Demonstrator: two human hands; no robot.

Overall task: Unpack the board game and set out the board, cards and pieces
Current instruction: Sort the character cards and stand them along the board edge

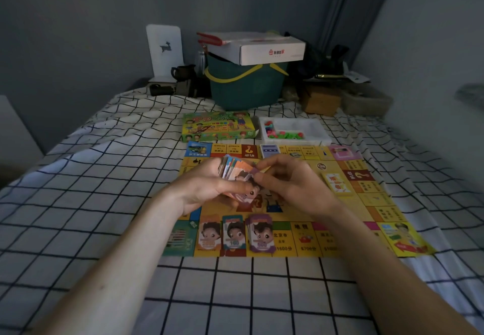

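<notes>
In the head view, a yellow game board lies flat on a bed covered with a black-and-white checked sheet, toward the bed's right side. Above the board's middle, the left hand grips a fanned stack of paper money, fingers curled round it, while the right hand pinches the top purple note at its corner. Three sorted piles of notes sit in a row along the board's near edge. A yellow card deck rests near its right edge. Beyond the far edge lie the game box and, beside it, a white tray holding coloured pieces.
</notes>
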